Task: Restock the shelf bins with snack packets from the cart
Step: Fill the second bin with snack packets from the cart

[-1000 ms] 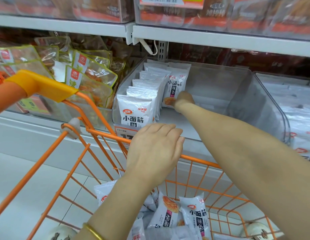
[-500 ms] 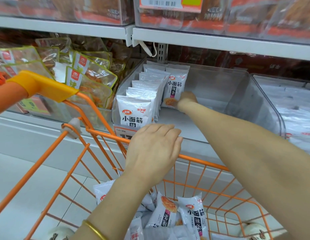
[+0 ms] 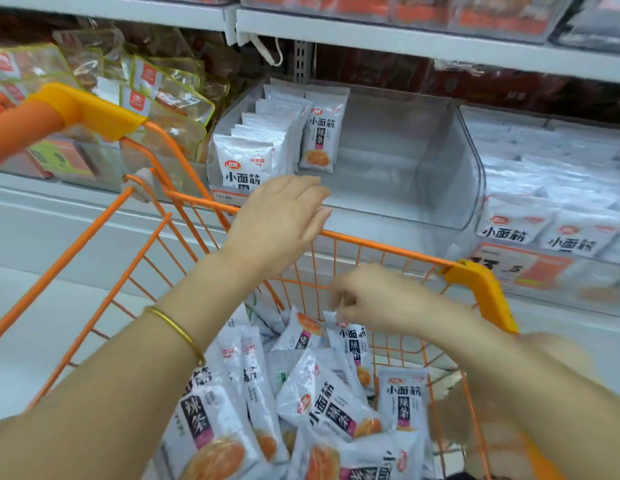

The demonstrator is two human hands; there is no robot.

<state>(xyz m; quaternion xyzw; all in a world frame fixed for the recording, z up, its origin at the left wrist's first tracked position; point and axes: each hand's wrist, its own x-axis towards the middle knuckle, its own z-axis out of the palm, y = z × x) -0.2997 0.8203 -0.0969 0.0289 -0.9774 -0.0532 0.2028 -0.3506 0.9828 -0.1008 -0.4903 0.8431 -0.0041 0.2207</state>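
Left hand [image 3: 277, 223] hangs over the front rim of the cart [image 3: 388, 249], fingers relaxed, holding nothing; a bangle [image 3: 176, 329] circles its wrist; right hand [image 3: 381, 299], blurred, sits lower inside the cart, fingers curled at the top edge of a packet [image 3: 351, 341]; whether it grips that packet I cannot tell; the pile [image 3: 322, 403] of packets lies below both hands; beyond the left hand stands the bin [image 3: 447, 161], a row [image 3: 246, 161] of packets upright along its left side.
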